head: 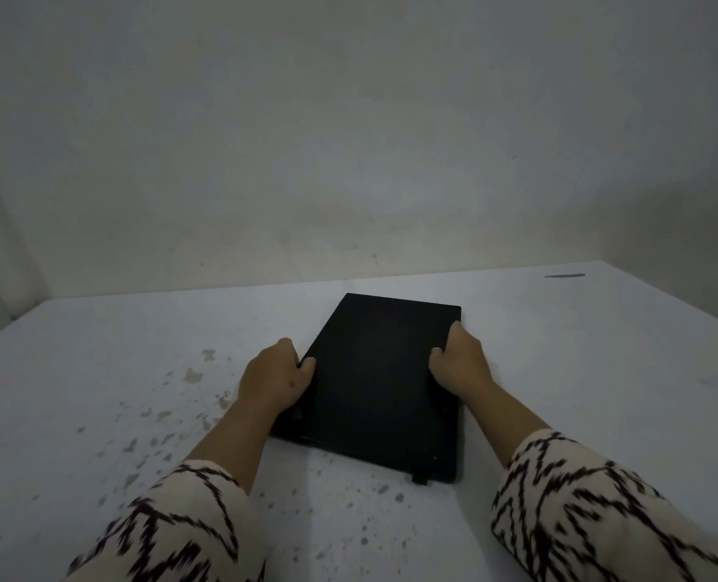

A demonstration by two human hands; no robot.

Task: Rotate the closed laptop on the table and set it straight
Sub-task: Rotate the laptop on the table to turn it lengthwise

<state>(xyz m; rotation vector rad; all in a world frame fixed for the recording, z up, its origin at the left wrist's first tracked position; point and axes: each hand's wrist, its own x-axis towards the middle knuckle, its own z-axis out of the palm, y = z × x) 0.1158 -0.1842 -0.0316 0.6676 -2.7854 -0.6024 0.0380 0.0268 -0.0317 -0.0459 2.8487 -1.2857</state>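
A closed black laptop (374, 384) lies flat on the white table (97, 371), its long side running away from me and skewed a little, with the near edge slanting down to the right. My left hand (271, 378) grips its left long edge, thumb on the lid. My right hand (460, 357) grips the right long edge, fingers curled over the side. Both forearms wear patterned cream-and-black sleeves.
The tabletop is speckled with grey chipped spots (189, 375) to the left and in front of the laptop. A plain wall (349, 161) stands right behind the table's far edge. A dark streak (564, 276) marks the far right of the table.
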